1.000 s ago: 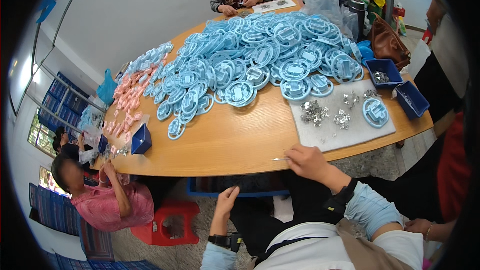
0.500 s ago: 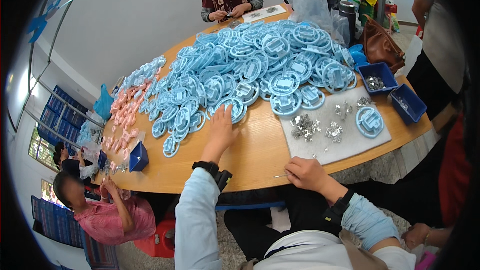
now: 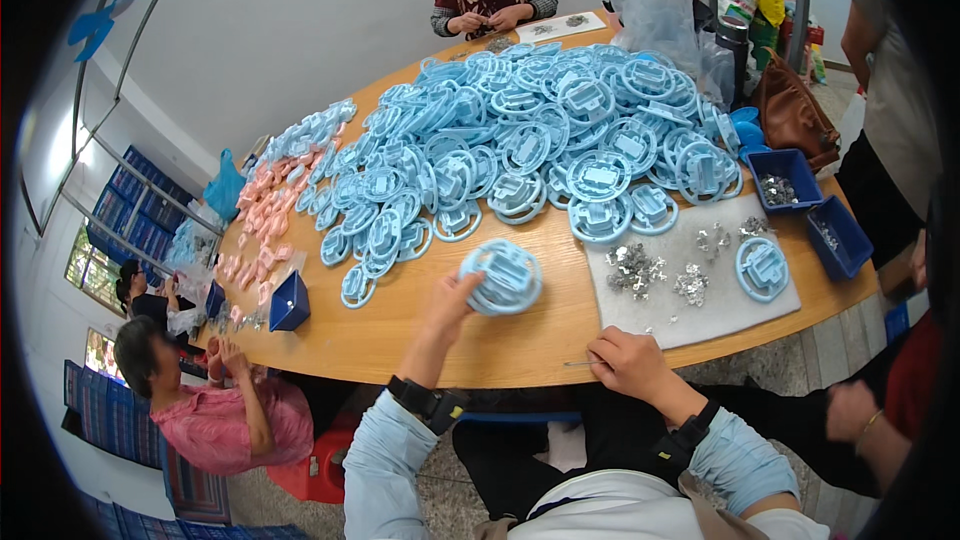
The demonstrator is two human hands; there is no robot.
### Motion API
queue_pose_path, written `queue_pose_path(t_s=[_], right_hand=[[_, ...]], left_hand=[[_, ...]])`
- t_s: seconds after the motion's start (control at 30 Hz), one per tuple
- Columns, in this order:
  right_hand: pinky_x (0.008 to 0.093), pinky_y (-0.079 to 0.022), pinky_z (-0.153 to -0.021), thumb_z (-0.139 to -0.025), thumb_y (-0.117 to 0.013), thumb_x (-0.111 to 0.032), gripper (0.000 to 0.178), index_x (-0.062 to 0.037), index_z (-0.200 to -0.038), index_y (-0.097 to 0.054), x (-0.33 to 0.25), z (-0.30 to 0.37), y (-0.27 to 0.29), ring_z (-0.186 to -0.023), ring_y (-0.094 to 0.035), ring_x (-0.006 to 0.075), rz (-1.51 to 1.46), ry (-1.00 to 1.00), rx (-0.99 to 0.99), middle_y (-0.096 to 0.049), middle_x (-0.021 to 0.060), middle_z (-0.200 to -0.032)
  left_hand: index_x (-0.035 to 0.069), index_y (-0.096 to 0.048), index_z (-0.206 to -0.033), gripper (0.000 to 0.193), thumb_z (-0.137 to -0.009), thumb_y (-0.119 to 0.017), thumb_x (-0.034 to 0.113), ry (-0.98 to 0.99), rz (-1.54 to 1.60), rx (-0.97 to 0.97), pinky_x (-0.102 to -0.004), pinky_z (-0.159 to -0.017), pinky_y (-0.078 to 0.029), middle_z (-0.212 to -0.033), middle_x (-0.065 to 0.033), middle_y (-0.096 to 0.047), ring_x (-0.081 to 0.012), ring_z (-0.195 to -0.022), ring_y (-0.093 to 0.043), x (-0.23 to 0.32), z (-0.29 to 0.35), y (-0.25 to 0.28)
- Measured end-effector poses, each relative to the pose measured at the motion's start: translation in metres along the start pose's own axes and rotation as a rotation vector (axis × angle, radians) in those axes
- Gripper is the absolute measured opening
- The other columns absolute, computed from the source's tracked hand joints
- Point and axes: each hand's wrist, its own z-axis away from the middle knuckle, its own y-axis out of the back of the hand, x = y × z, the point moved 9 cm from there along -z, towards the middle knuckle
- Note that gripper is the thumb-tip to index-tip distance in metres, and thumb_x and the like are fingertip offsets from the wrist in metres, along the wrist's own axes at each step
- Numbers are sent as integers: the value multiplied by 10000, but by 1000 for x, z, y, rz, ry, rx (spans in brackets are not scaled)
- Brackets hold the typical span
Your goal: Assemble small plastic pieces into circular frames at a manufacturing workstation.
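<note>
My left hand (image 3: 446, 312) grips the edge of a light-blue round plastic part (image 3: 503, 277), held over the bare wood just in front of the pile. The part is a ring with a raised shape across its middle. At the table's near edge, my right hand (image 3: 632, 364) is closed around a thin metal rod-like tool (image 3: 578, 363); its tip points left, and the fist hides the rest. Beside that hand lies a white mat (image 3: 725, 312) bearing small heaps of silver metal pieces (image 3: 632, 270) and one more blue round part (image 3: 762, 269).
A large pile of blue round parts (image 3: 528, 146) covers the table's (image 3: 390, 335) middle. Pink parts (image 3: 268, 202) lie left, near a dark-blue bin (image 3: 289, 301). Two blue bins (image 3: 786, 179) with metal pieces stand right. People work at the far end and left; another person's arm (image 3: 868, 420) is close on my right.
My left hand, earlier reaching onto the pile's front edge, has drawn back toward me with a blue round part in it. The right hand stays near the table edge, still holding the tool.
</note>
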Motion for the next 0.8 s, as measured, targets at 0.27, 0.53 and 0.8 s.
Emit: queue_pose_path(t_s=[0.27, 0.53, 0.8], right_hand=[[315, -456, -484, -672, -638, -121, 110, -91, -766, -590, -5, 1, -4, -559, -570, 215, 38, 12, -33, -537, 37, -733], [321, -460, -482, -664, -632, -158, 137, -96, -740, -536, 0, 0, -3, -569, -563, 219, 48, 24, -38, -501, 46, -738], [305, -461, -490, -684, -621, -153, 147, -101, -765, -509, -2, 0, -9, -622, -563, 192, 25, 38, -73, -475, 42, -717]], left_hand=[[-66, -499, -1129, 600, -717, -706, 318, -198, -518, 9, -299, -722, -464, -947, -173, -597, -212, -825, -591, -19, -25, -3], [87, -459, -1216, 631, -662, -699, 269, -673, -1114, 275, -443, -930, -336, -1284, -238, -357, -415, -1146, -370, 76, -97, 20], [157, -515, -1145, 534, -645, -701, 199, -674, -1535, 301, -602, -961, -213, -1386, -193, -215, -432, -1257, -203, 73, -147, -26]])
